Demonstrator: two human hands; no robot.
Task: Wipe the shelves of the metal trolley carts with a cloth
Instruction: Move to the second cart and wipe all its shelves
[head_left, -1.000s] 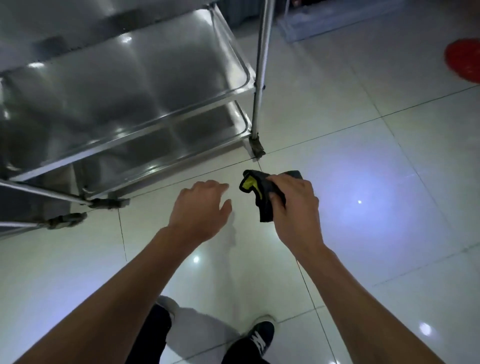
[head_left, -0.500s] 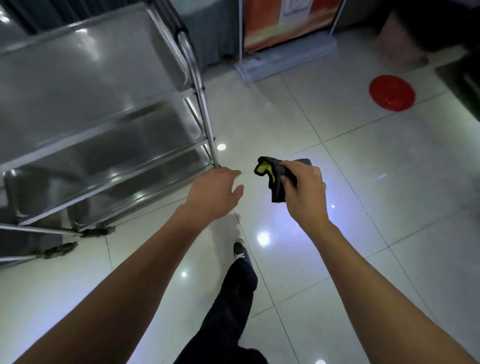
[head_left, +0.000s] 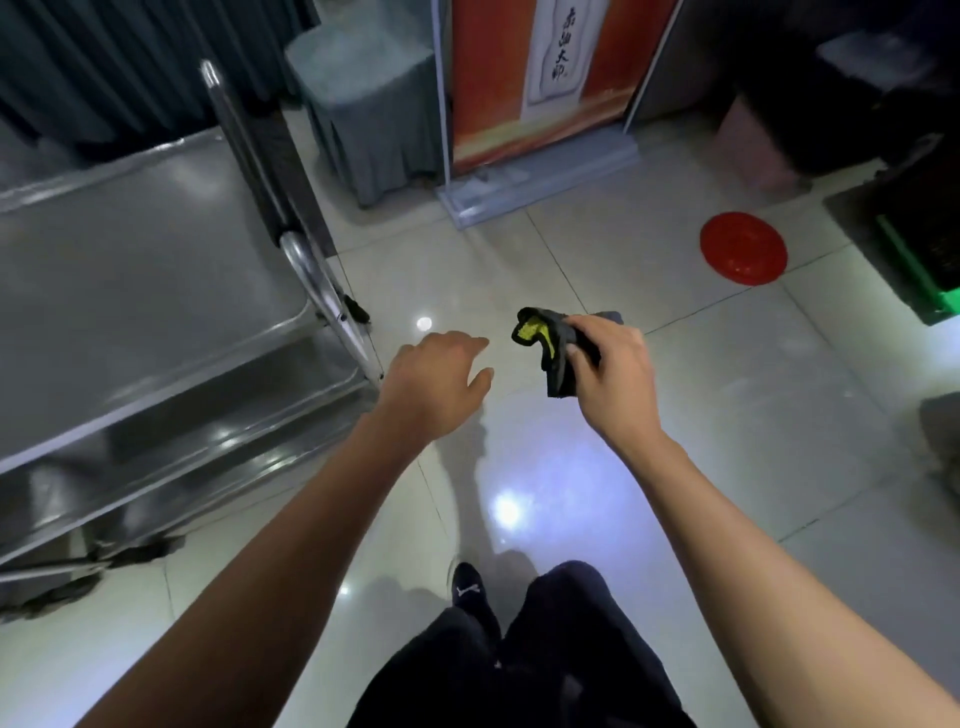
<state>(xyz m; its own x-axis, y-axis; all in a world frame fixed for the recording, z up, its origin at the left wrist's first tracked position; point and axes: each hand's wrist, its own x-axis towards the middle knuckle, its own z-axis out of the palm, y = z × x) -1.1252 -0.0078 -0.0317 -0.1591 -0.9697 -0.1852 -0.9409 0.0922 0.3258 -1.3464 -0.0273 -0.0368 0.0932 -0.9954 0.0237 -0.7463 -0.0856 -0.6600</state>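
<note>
A metal trolley cart (head_left: 156, 291) with stacked steel shelves fills the left side, its upright handle post at its right end. My right hand (head_left: 610, 371) grips a bunched dark cloth (head_left: 548, 345) with a yellow patch, held in the air over the tiled floor, right of the cart. My left hand (head_left: 434, 376) hovers beside it, palm down with loosely bent fingers, holding nothing, just right of the cart's lower shelf corner.
A grey draped stool (head_left: 369, 109) and an orange standing banner (head_left: 535, 83) stand behind. A red round dish (head_left: 743, 248) lies on the floor at right, near a green crate (head_left: 924, 270) and dark bins. My legs and shoe (head_left: 470, 592) are below.
The view has lifted and swung right: the cart slid to the left, and the banner, stool and crate came into sight. Both hands kept their pose, cloth still gripped.
</note>
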